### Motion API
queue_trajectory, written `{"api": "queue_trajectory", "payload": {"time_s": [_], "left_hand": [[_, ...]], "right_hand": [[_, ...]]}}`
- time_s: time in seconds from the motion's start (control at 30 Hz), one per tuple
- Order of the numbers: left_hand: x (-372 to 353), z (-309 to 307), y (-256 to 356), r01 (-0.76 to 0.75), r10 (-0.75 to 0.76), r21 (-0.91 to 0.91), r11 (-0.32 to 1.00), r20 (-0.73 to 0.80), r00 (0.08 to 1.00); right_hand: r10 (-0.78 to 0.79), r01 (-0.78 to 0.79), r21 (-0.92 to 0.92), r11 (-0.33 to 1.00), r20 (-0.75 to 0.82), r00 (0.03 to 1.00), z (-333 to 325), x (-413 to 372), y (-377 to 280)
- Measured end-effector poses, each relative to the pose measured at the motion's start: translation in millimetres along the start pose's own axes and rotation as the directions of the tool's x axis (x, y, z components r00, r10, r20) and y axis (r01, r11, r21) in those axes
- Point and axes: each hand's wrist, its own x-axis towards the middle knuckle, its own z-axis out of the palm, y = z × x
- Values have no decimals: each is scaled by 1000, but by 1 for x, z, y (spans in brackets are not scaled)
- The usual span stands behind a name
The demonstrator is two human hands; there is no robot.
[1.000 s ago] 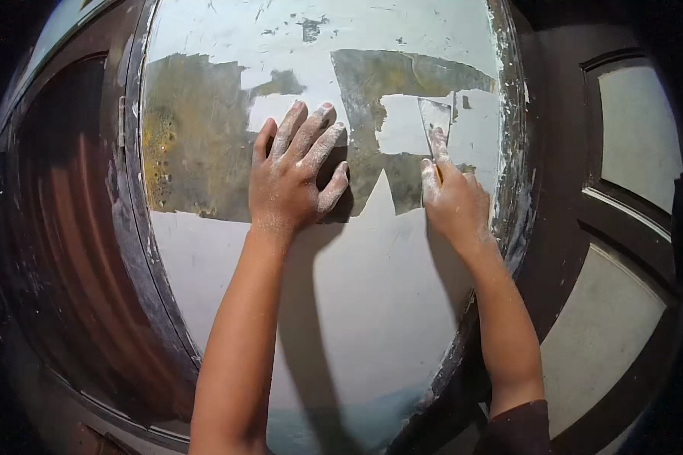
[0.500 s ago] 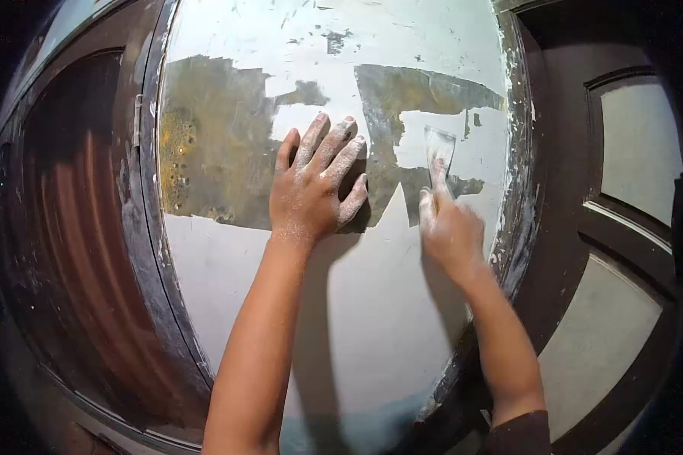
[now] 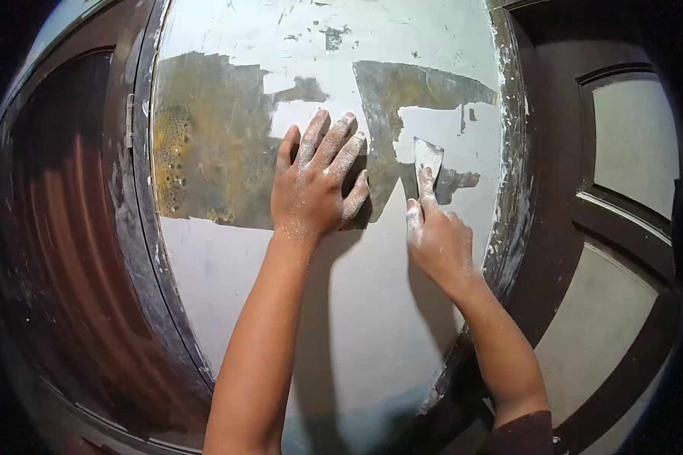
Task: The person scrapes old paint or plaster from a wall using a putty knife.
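Note:
White coating on the wall surrounds a ragged band of bare grey-brown surface. My left hand lies on this band with its fingers spread, dusted with white powder, and holds nothing. To its right, my right hand grips a putty knife, its index finger stretched along the tool. The wide blade points up and rests by the edge between white coating and bare surface. My right hand covers the knife's handle.
At the left is a dark wooden door with a hinge on its frame. A brown panelled door with pale panels stands at the right. The right-hand frame edge is chipped and spotted white.
My right hand and the putty knife have moved a little left and down. My left hand stays in place on the wall. The view has shifted slightly.

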Motion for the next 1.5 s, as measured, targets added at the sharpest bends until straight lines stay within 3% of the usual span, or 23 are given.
{"api": "queue_trajectory", "payload": {"time_s": [0.07, 0.13, 0.17, 0.27, 0.33, 0.43, 0.53, 0.67, 0.87, 0.9, 1.0, 1.07, 1.13, 1.2, 1.27, 1.43, 1.5], "left_hand": [[0, 1, -1, -6, 6, 4, 1000, -3, 1000], [0, 1, -2, -12, 12, -8, 1000, -3, 1000], [0, 1, -1, -12, 12, 0, 1000, 0, 1000], [-1, 1, -1, -5, 5, -3, 1000, -3, 1000], [0, 0, -1, -2, 2, -23, 1000, -7, 1000], [2, 0, 0, 2, -2, -32, 1000, 14, 1000], [0, 0, -1, -3, 3, -24, 1000, -1, 1000], [-2, 2, -1, 9, -10, -30, 1000, -12, 1000], [-1, 2, -1, 11, -11, -21, 1000, -4, 1000], [-1, 2, -1, 13, -13, -31, 999, -3, 1000], [-1, 2, -1, 9, -9, -20, 1000, -2, 1000], [0, 1, 0, 6, -6, -5, 1000, -1, 1000], [0, 0, 0, 6, -6, 9, 1000, 12, 1000], [-1, 3, -1, -13, 13, 19, 1000, -18, 1000], [-1, 4, -3, -6, 6, 14, 1000, -19, 1000], [-1, -2, 2, -23, 20, 78, 997, 32, 999], [1, -3, 3, -18, 13, 109, 994, 47, 999]], "right_hand": [[-14, 15, 40, 999, -34, 999, -6, 17, 6], [-79, 92, 66, 994, -177, 981, -15, 44, 14], [-49, 58, 93, 994, -99, 994, -22, 47, 13], [-99, 109, 63, 992, -151, 984, 1, 16, 8], [-57, 57, 4, 998, 22, 998, 0, -3, -1], [-76, 74, -29, 997, -47, 996, -7, 20, 4], [-86, 102, 85, 991, -175, 981, -2, 42, 14], [-34, 34, -5, 999, -13, 999, 16, 5, 0], [-83, 102, 78, 992, -213, 974, 7, 36, 9], [-66, 87, 123, 989, -170, 983, 11, 29, 6], [-64, 66, -64, 996, 38, 997, 17, -8, -7], [-49, 50, -31, 998, 36, 998, 3, -2, -8], [-7, 16, 71, 997, -124, 992, -10, 27, 4], [14, -2, 88, 996, -136, 991, -2, 43, 24], [-56, 84, 163, 983, -167, 984, 5, 39, 29], [-86, 79, 86, 993, 82, 993, 1, 2, 12], [-98, 94, 172, 981, 12, 995, -13, 30, 21]]}}
